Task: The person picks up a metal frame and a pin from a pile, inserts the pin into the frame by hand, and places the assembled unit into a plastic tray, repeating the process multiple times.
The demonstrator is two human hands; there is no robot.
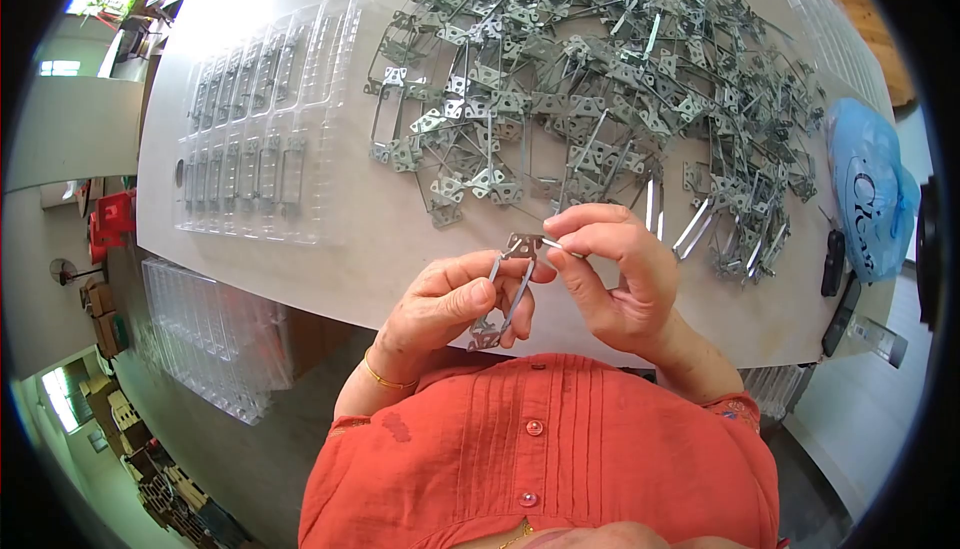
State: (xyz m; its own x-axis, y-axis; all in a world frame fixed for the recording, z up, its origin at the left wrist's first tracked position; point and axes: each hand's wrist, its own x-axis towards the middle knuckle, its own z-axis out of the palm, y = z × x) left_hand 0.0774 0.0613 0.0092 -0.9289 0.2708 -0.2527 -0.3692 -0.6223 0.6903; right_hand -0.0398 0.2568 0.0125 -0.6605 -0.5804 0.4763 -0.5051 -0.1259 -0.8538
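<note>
Close to the table's front edge, my left hand [455,299] holds a metal bracket frame [517,284] made of two thin bars with a perforated plate at each end. The fingers of my right hand [620,274] pinch a thin metallic piece [562,247] at the frame's upper plate; whether this is a tool or a part I cannot tell. Beyond my hands lies a large tangled heap of similar metal brackets [600,89]. On the left of the table, a clear plastic tray [318,129] has brackets standing in rows in its compartments.
A blue plastic bag [868,189] lies at the right, beside a black-handled object [832,264]. More clear trays [215,334] are stacked below the table's left front edge. Further clear trays [835,19] lie at the back right. A red object [110,221] stands far left.
</note>
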